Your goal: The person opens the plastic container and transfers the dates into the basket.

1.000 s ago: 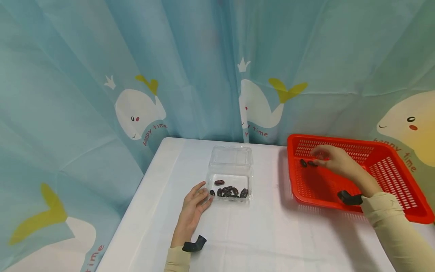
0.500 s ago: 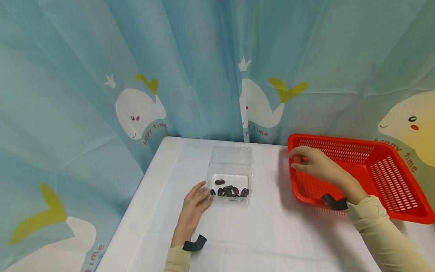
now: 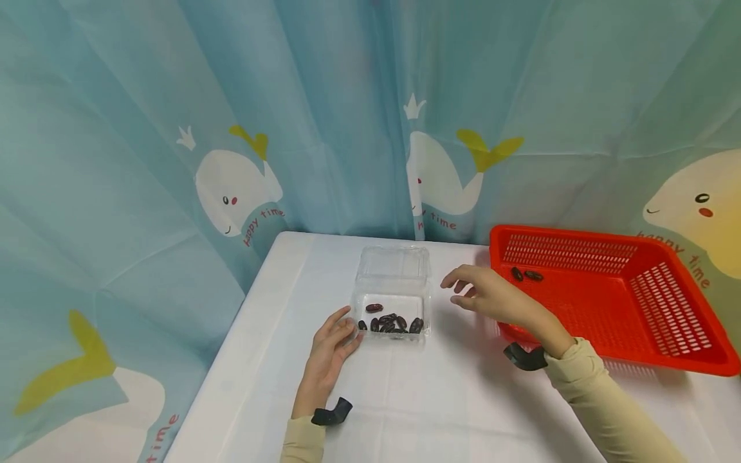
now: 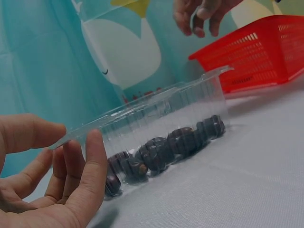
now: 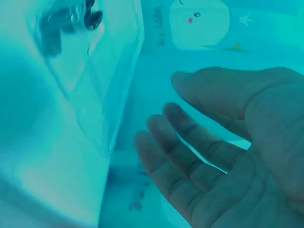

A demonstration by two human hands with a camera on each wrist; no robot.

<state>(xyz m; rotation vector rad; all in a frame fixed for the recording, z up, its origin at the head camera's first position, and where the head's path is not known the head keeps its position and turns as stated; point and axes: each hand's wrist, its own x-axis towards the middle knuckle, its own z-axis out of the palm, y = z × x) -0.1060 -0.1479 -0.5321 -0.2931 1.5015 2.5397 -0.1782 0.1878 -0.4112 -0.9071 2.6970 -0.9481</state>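
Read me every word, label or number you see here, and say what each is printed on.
"happy time": blue curtain, beside the left whale.
"time": curtain, beneath the middle whale; a fold breaks up the preceding word.
"happy time": curtain, by the right whale, partly cut off by the red basket.
"time": curtain, lower left.
Curtain lettering in both wrist views: too blurred or cut off.
Clear container and basket: nothing readable.

A blue whale-print curtain (image 3: 341, 116) hangs behind a white table (image 3: 428, 399) — cloth-covered, apparently.
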